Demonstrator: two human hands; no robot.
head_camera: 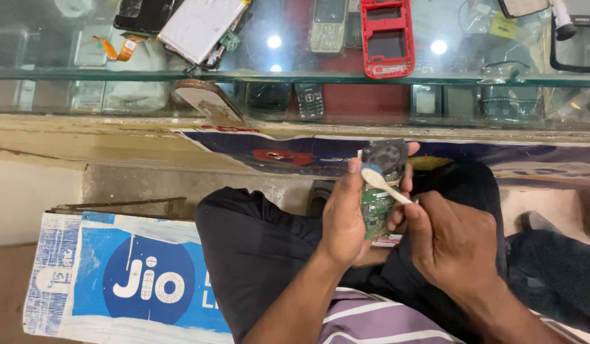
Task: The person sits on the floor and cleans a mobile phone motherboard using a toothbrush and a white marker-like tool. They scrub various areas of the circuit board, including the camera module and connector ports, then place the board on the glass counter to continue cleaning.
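Both forearms reach forward over the crossed legs, the left hand point(343, 216) curled upright in a closed grip, the right hand point(449, 241) pinching beside it.

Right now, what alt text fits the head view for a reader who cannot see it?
A seated person's left hand holds a green phone circuit board while the right hand brushes it with a white toothbrush. Beyond is a glass counter with a red phone housing.

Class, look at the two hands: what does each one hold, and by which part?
Left hand grips a green circuit board by its side edges; right hand pinches a white toothbrush by its handle.
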